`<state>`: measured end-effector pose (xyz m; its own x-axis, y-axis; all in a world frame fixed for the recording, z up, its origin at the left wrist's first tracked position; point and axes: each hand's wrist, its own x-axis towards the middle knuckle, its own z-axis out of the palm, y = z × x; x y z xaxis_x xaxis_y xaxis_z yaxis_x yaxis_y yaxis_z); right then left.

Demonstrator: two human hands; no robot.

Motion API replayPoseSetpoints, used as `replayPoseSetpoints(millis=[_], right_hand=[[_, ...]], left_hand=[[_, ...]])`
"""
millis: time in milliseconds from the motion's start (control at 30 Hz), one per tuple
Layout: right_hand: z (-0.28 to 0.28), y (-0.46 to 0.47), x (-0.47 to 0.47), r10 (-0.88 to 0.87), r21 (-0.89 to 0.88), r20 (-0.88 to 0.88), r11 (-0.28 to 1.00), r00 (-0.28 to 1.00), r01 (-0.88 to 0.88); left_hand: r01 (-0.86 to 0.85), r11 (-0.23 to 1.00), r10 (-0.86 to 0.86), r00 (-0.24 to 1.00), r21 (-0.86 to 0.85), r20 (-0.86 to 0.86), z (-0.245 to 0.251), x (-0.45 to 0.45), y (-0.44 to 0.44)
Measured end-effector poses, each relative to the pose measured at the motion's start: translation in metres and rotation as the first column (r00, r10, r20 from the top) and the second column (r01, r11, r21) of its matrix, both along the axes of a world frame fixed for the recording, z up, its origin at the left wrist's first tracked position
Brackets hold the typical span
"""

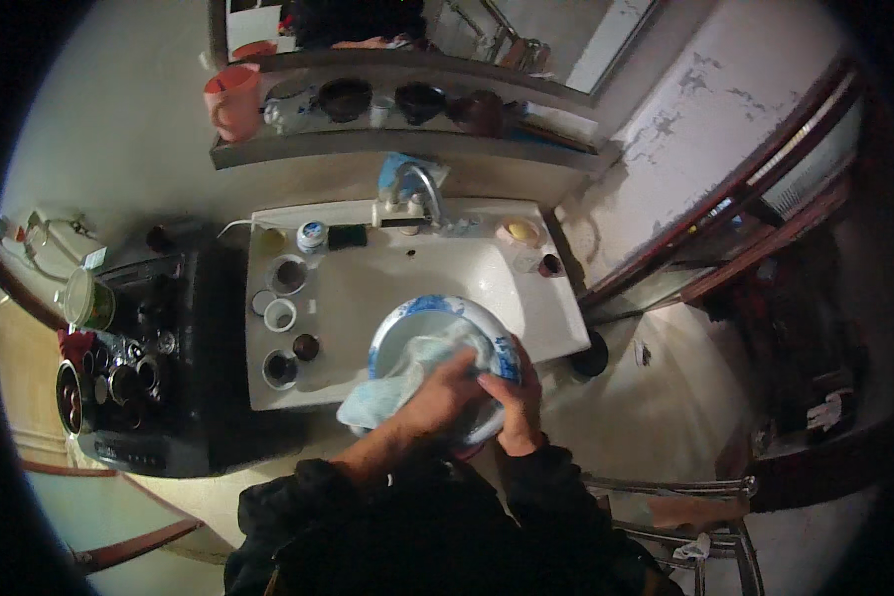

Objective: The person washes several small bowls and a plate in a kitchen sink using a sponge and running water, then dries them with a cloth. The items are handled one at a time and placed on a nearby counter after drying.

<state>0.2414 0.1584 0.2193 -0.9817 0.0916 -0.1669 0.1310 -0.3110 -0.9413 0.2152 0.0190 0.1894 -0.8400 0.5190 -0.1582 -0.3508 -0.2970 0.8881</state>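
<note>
A white enamel-like bowl (422, 307) with a blue pattern around its rim is held over the front of the white washbasin (387, 277). My right hand (520, 408) grips the bowl's right side, its thumb lying over the rim. Inside the bowl, my left hand (447, 391) presses a pale blue and white cloth (380, 401) against the inner wall. Part of that cloth hangs over the bowl's left edge. My left fingers are partly hidden in the cloth, and my forearm covers some of the bowl's near side.
Cups, including a white cup (279, 316), line the basin's left ledge. A curved metal faucet (426, 186) rises behind. Soap (522, 230) sits at the right rear. Left stands a black washing machine (220, 357) bearing jars. Above, a shelf (410, 141) holds a pink mug (232, 104).
</note>
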Motion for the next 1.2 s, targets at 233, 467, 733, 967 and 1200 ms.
replayPoseSetpoints(millis=[233,467,733,967,1200], right_hand=[[0.002,-0.007,0.017,0.076,0.116,-0.087,0.991,0.993,-0.066],[0.021,-0.011,0.021,0.161,0.372,-0.145,0.923,0.976,-0.097],[-0.013,-0.014,0.026,-0.005,0.248,-0.058,0.969,0.998,0.019],[0.001,-0.007,0.029,0.025,0.206,-0.103,0.978,0.994,-0.004],[0.014,-0.006,0.034,0.077,0.231,-0.074,0.971,0.994,-0.058]], left_hand=[[-0.535,0.519,-0.133,0.720,-0.667,-0.681,-0.020,0.003,-0.034],[0.043,0.766,-0.341,0.873,-0.641,-0.349,-0.034,0.038,-0.012],[-0.430,0.876,0.394,0.899,0.220,0.188,-0.029,0.021,-0.011],[-0.084,0.818,-0.324,0.750,-0.569,-0.577,-0.040,0.039,-0.012],[0.064,0.171,-0.836,0.537,-0.983,-0.111,0.011,0.050,-0.013]])
